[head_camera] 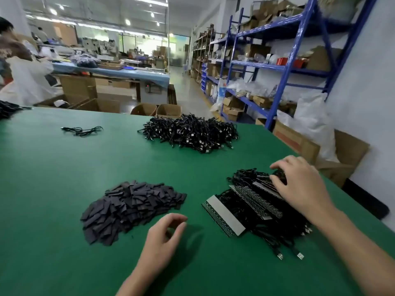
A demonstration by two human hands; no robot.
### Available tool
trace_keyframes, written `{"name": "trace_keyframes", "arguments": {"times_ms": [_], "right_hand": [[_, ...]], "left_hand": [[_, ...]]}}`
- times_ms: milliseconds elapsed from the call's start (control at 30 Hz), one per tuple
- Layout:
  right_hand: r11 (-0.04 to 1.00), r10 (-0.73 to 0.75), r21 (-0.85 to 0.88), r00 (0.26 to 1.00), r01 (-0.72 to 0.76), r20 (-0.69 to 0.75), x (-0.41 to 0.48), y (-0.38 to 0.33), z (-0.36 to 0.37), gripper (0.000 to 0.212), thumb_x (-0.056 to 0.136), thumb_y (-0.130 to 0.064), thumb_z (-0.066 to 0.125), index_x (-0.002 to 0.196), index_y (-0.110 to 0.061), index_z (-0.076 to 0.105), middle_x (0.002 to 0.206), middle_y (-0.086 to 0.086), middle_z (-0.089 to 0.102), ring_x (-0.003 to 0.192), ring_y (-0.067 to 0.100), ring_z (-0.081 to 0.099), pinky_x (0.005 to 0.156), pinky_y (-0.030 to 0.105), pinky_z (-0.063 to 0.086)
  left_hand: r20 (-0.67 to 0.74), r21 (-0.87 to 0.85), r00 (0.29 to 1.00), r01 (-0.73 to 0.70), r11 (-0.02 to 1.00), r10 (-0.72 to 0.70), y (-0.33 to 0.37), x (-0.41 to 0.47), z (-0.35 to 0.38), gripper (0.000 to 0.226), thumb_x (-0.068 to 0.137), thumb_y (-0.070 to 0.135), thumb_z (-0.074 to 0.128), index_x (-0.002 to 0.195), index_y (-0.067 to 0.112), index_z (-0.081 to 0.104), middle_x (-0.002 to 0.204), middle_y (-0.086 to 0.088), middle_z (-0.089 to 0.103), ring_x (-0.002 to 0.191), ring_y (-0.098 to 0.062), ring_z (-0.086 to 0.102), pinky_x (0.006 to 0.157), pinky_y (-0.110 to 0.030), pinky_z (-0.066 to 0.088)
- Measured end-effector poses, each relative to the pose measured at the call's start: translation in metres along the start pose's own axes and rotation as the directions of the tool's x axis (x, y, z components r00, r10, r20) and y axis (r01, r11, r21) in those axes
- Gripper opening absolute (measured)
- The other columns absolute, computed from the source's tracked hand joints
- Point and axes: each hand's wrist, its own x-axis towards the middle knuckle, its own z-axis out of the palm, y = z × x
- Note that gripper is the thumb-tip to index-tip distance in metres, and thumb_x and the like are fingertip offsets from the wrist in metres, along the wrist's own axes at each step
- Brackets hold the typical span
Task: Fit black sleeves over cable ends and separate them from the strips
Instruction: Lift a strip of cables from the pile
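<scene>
A heap of flat black sleeves [132,207] lies on the green table [64,189], left of centre. To its right lie several strips [224,214] carrying rows of black cables, stacked at an angle, with silver plugs [299,255] sticking out at the near end. My right hand [299,184] rests palm down on the far strip, fingers spread over the cables. Just right of the sleeve heap hovers my left hand [164,236], its fingers curled loosely and nothing visible in them.
A large pile of loose black cables [190,131] sits at the table's far middle. A few stray cables [82,130] lie far left. Cardboard boxes [168,110] stand beyond the far edge. Blue shelving [286,67] lines the right wall. A person [19,67] works far left.
</scene>
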Motion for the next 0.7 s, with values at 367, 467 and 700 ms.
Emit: {"name": "trace_keyframes", "arguments": {"times_ms": [367, 467, 700], "right_hand": [[0.977, 0.119, -0.198, 0.969, -0.076, 0.214, 0.029, -0.008, 0.04, 0.024, 0.094, -0.019, 0.06, 0.111, -0.021, 0.077, 0.106, -0.002, 0.073, 0.102, 0.021, 0.066, 0.078, 0.036, 0.056], [0.978, 0.128, -0.189, 0.971, -0.09, 0.202, 0.027, -0.012, 0.043, 0.022, 0.096, -0.016, 0.062, 0.11, -0.02, 0.078, 0.105, -0.002, 0.074, 0.101, 0.023, 0.068, 0.074, 0.038, 0.057], [0.971, 0.139, -0.214, 0.98, -0.108, 0.139, 0.027, -0.015, 0.046, 0.018, 0.102, -0.015, 0.058, 0.098, -0.017, 0.075, 0.088, 0.0, 0.071, 0.083, 0.026, 0.067, 0.062, 0.036, 0.057]], "left_hand": [[0.094, -0.152, 0.994, 0.073, 0.986, -0.059, -0.021, 0.005, -0.005, 0.01, 0.097, 0.029, 0.068, 0.102, 0.035, 0.074, 0.095, 0.006, 0.075, 0.086, -0.02, 0.068, 0.079, -0.034, 0.052], [0.107, -0.139, 0.993, 0.061, 0.988, -0.046, -0.021, 0.004, -0.005, 0.01, 0.098, 0.03, 0.067, 0.104, 0.034, 0.074, 0.096, 0.006, 0.075, 0.083, -0.018, 0.067, 0.076, -0.032, 0.051], [0.124, -0.179, 0.991, 0.073, 0.981, -0.052, -0.018, 0.002, -0.006, 0.026, 0.088, 0.052, 0.063, 0.105, 0.036, 0.073, 0.093, 0.0, 0.073, 0.087, -0.03, 0.065, 0.08, -0.043, 0.052]]}}
